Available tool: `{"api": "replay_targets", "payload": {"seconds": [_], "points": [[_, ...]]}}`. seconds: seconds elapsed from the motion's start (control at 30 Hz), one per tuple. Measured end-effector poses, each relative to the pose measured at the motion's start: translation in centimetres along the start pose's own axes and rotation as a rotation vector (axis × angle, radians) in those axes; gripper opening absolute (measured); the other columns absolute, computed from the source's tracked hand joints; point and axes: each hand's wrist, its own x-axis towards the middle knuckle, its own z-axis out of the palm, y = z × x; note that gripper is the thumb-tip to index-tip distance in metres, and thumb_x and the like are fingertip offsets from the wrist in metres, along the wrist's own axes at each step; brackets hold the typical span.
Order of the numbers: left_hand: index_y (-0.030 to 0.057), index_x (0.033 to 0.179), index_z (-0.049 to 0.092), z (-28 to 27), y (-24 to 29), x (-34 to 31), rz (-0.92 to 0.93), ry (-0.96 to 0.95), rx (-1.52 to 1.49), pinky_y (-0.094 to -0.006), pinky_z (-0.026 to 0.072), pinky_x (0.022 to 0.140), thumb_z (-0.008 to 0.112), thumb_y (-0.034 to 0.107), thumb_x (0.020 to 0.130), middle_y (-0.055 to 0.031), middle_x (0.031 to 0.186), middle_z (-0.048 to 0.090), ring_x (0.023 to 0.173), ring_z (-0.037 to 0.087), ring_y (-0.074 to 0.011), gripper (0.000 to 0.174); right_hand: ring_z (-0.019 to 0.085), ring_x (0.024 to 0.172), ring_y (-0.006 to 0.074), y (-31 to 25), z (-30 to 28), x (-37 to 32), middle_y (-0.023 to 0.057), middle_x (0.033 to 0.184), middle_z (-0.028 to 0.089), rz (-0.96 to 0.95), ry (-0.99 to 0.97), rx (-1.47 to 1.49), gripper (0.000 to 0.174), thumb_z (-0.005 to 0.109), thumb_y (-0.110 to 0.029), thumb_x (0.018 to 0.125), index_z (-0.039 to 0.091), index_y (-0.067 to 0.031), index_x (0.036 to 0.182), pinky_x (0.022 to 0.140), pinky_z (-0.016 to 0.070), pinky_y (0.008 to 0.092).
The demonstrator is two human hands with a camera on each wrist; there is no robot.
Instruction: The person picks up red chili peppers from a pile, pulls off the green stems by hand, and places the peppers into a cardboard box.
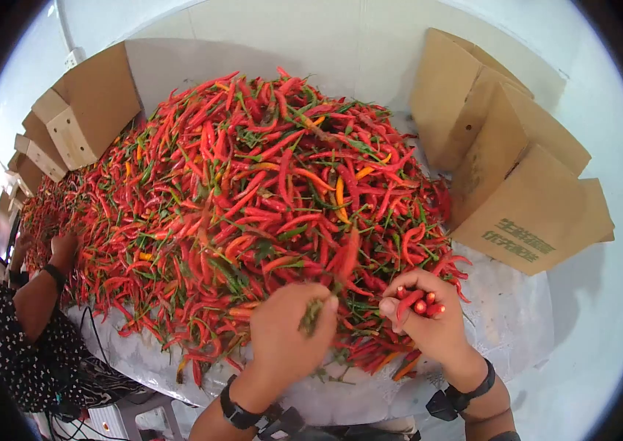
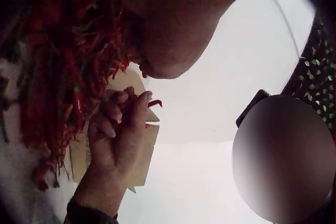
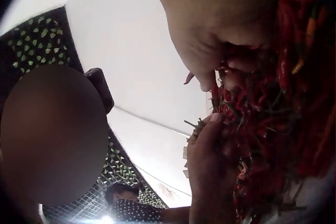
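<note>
My left hand [image 1: 287, 331] is curled over the front of the chili pile [image 1: 208, 206], with a bunch of green chili stems [image 1: 310, 317] gripped between thumb and fingers. A blurred red chili [image 1: 349, 253] points up just beyond its fingertips. To its right, my right hand [image 1: 433, 334] holds several red chilies [image 1: 419, 303] in its curled fingers, their pale ends facing out. In the left wrist view this hand [image 2: 118, 134] shows palm side, with a red chili tip poking past the thumb. Green stems [image 3: 194, 128] stick out of the left fist in the right wrist view.
Cardboard boxes [image 1: 539, 213] stand at the right of the pile, and more cardboard boxes [image 1: 98, 103] line the back left. A pale cover [image 1: 510, 301] lies on the table. At the left, another person's arm [image 1: 39, 301] reaches into the pile. A white stool [image 1: 131, 419] stands below.
</note>
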Motion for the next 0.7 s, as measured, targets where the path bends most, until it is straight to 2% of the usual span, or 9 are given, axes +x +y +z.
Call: {"api": "replay_targets", "payload": {"seconds": [0.13,0.2,0.27,0.3,0.5,0.6,0.7], "points": [[0.005,0.083,0.062,0.6,1.1,-1.0,0.059,-0.25,-0.199,-0.0324,0.0454,0.058,0.068,0.011,0.075,-0.0087,0.071,0.061,0.061,0.058,-0.0242,0.011,0.058,0.074,0.0055,-0.9,-0.6,0.0,0.0013,0.083,0.062,0.157,-0.039,0.294,0.021,0.073,-0.009,0.078,0.06,-0.0009,0.093,0.066,0.0471,0.0198],[0.0055,0.083,0.061,0.9,1.3,-1.3,0.07,-0.332,-0.223,-0.0332,0.0464,0.056,0.067,0.012,0.077,-0.0093,0.072,0.061,0.061,0.058,-0.025,0.012,0.056,0.072,0.0041,-1.1,-0.7,-0.2,0.0002,0.08,0.06,0.156,-0.072,0.275,0.023,0.074,-0.012,0.078,0.061,0.0,0.093,0.063,0.0464,0.0188],[0.0053,0.085,0.061,1.3,1.3,-1.6,0.054,-0.29,-0.285,-0.033,0.0458,0.055,0.068,0.013,0.077,-0.0089,0.071,0.06,0.061,0.058,-0.0244,0.013,0.055,0.071,0.0032,-1.1,-1.1,-0.3,-0.0005,0.079,0.06,0.197,-0.16,0.282,0.024,0.074,-0.013,0.079,0.061,0.0001,0.093,0.062,0.0455,0.0181],[0.0052,0.086,0.062,1.4,1.2,-1.6,0.045,-0.266,-0.311,-0.0329,0.0454,0.055,0.069,0.013,0.077,-0.0087,0.07,0.06,0.06,0.057,-0.0241,0.014,0.053,0.068,0.0022,-1.2,-1.1,-0.4,-0.0015,0.077,0.059,0.158,-0.17,0.316,0.023,0.074,-0.014,0.079,0.061,-0.0006,0.092,0.059,0.0436,0.0172],[0.0042,0.091,0.064,1.2,1.0,-1.1,0.105,-0.38,-0.371,-0.0321,0.044,0.054,0.069,0.015,0.078,-0.009,0.067,0.058,0.059,0.057,-0.0228,0.017,0.054,0.062,0.004,-0.5,-0.7,-0.4,-0.0012,0.072,0.059,0.075,-0.195,0.343,0.02,0.072,-0.014,0.08,0.06,-0.0011,0.089,0.057,0.045,0.0172],[0.0039,0.087,0.064,1.3,1.2,-1.2,0.079,-0.407,-0.373,-0.032,0.0438,0.052,0.068,0.014,0.079,-0.0091,0.066,0.057,0.058,0.056,-0.0231,0.014,0.054,0.059,0.0049,-0.9,-0.5,-0.6,-0.0006,0.07,0.058,0.078,-0.237,0.288,0.019,0.071,-0.014,0.081,0.059,-0.0015,0.087,0.056,0.0457,0.0181],[0.0041,0.085,0.064,1.3,0.9,-1.2,0.138,-0.382,-0.325,-0.0324,0.0436,0.05,0.069,0.013,0.077,-0.009,0.066,0.057,0.057,0.056,-0.0235,0.013,0.053,0.055,0.0048,-1.0,-0.4,-0.6,-0.0003,0.066,0.057,0.176,-0.262,0.343,0.017,0.069,-0.014,0.083,0.058,-0.002,0.086,0.05,0.0432,0.0194]]}}
